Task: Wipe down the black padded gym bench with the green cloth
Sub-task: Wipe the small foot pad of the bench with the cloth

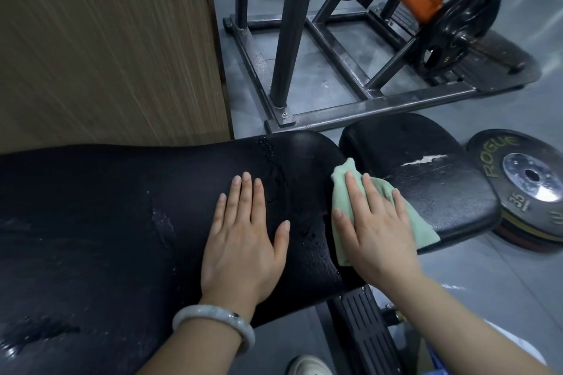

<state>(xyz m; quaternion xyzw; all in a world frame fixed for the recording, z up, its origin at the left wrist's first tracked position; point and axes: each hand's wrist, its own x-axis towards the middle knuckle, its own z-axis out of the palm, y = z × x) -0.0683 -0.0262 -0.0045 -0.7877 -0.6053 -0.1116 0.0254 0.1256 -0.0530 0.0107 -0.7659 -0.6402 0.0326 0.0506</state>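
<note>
The black padded bench (122, 207) bears the green cloth (344, 192) at its seat gap, both hands flat beside that gap.

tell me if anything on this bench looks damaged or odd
Yes. The seat pad has a torn strip across its top where pale material shows through the black cover. The long back pad carries wet streaks and droplets, not yet wiped. The green cloth under the right hand spans the gap between both pads.

left hand (243, 240) flat, right hand (376, 228) flat, fingers straight
</note>
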